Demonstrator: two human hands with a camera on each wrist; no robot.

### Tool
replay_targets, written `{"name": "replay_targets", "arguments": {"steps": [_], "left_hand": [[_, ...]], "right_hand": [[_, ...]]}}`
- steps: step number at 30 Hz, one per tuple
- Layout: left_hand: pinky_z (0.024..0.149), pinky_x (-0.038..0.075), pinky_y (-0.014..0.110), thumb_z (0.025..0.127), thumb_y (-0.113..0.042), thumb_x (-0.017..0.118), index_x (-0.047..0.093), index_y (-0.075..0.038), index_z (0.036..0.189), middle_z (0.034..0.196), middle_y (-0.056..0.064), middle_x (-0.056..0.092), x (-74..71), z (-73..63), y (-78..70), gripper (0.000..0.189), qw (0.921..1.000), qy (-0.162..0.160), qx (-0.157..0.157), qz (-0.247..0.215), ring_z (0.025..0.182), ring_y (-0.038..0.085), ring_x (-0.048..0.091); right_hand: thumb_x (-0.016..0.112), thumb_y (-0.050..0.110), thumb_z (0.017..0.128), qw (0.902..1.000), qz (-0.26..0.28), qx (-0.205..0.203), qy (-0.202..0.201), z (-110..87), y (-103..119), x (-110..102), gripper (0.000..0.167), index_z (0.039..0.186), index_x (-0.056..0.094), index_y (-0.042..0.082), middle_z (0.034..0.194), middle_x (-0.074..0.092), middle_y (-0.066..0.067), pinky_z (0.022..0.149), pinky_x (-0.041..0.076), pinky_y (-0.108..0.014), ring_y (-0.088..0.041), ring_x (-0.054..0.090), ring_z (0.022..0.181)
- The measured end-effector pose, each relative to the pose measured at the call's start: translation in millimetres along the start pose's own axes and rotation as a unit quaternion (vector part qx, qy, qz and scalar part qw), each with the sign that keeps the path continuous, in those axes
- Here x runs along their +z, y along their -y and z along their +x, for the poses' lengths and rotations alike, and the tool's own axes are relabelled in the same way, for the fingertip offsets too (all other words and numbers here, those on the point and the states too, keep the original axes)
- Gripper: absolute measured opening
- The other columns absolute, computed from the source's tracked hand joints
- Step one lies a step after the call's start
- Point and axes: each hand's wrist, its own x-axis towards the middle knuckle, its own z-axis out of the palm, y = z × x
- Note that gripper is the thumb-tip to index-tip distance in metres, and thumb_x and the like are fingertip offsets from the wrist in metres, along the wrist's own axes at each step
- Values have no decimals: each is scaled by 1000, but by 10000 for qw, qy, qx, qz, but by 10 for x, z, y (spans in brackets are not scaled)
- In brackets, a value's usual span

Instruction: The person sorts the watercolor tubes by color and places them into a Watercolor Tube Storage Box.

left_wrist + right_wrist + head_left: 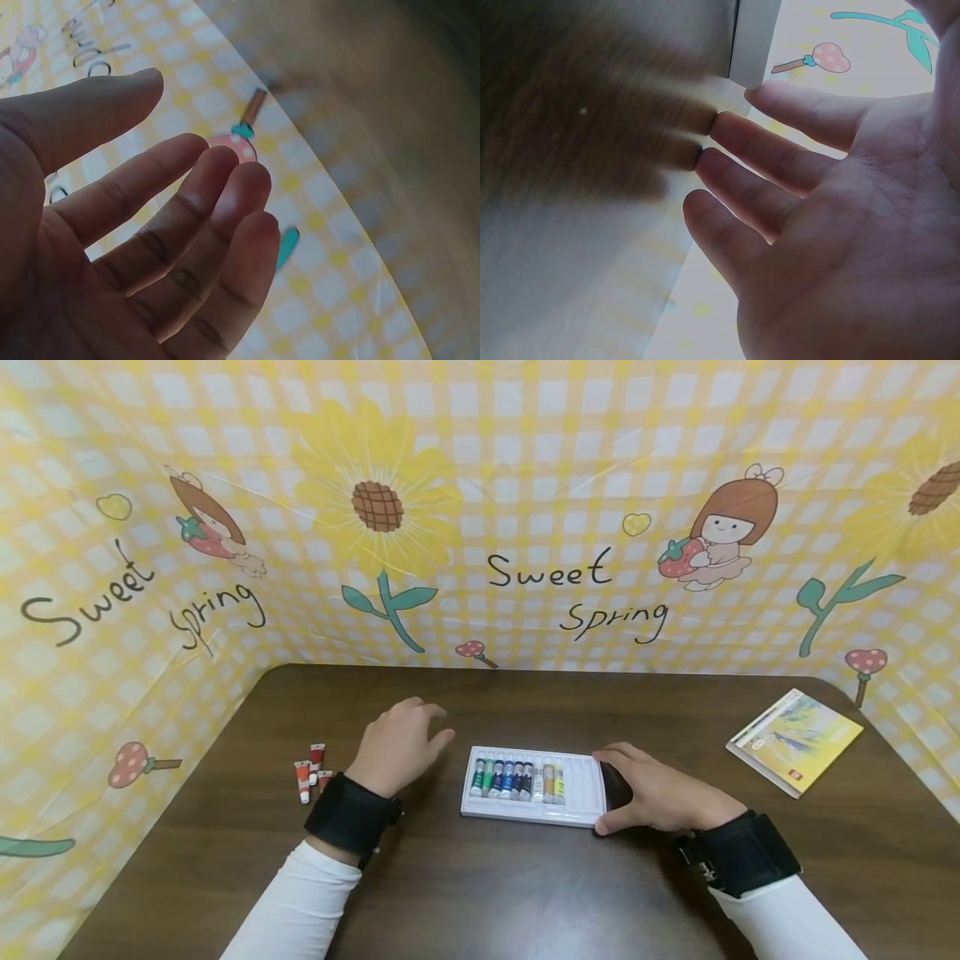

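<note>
A white plastic tray (510, 816) lies on the table with a row of small paint tubes (517, 779) in it, running from green through blue and dark to ochre and yellow. My right hand (660, 792) holds the tray's right end, thumb at the near corner and index finger at the far one. In the right wrist view its index fingertip meets the tray's white corner (756, 45), and the other fingers are extended. My left hand (397, 745) hovers left of the tray, holding nothing, with fingers loosely bent. Three small red tubes (302, 781) lie left of it.
A yellow illustrated box (806, 739) sits at the table's far right. Yellow checked cloth (525, 468) walls the back and both sides of the brown table (525, 893). Black straps (352, 817) circle both wrists.
</note>
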Motion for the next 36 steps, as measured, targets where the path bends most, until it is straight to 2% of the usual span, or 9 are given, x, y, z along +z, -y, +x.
{"name": "replay_targets", "arguments": {"steps": [7, 11, 16, 20, 28, 36], "left_hand": [[64, 59, 46, 97, -22, 75, 76, -3, 121, 110, 18, 75, -135, -74, 282, 31, 9997, -168, -185, 87, 85, 29, 72], [63, 58, 49, 97, -20, 74, 75, -3, 123, 105, 18, 75, -275, -120, 479, 31, 9988, -160, -412, 208, 86, 32, 72], [70, 59, 55, 98, -21, 71, 72, -1, 128, 109, 23, 74, -480, -196, 756, 36, 9967, -139, -782, 154, 93, 39, 73], [71, 59, 54, 99, -21, 70, 70, 1, 129, 111, 25, 75, -576, -266, 979, 37, 9961, -94, -869, 76, 95, 41, 73], [73, 57, 57, 95, -16, 72, 70, 6, 124, 109, 27, 74, -598, -423, 1355, 36, 9944, 264, -1022, 75, 95, 45, 72], [73, 56, 53, 97, -26, 73, 73, 4, 115, 104, 25, 73, -547, -387, 1459, 35, 9877, 961, -1212, 221, 91, 41, 70]], "right_hand": [[91, 50, 79, 10000, 4, -17, -7, -9, 3, -8, 104, 158, 42, 2, 162, 39, -24, 115, 42, -63, -41, 47, 143], [90, 51, 79, 10000, -7, -26, 8, -11, 4, -7, 104, 158, 41, 2, 162, 39, -24, 115, 43, -62, -41, 47, 143], [90, 51, 80, 10000, -17, -53, 0, -8, 4, -11, 104, 158, 41, 2, 162, 39, -24, 114, 43, -62, -41, 48, 142], [90, 50, 80, 9999, -69, -111, -45, -9, -2, -13, 104, 157, 42, 2, 161, 39, -24, 114, 43, -62, -41, 48, 141], [90, 52, 79, 10000, -41, -78, -16, 2, -6, -1, 105, 158, 41, 2, 162, 39, -23, 114, 43, -62, -39, 48, 141], [89, 53, 79, 10000, -6, -70, -13, -1, -10, -10, 104, 158, 42, 3, 163, 38, -23, 114, 43, -62, -42, 45, 145]]}}
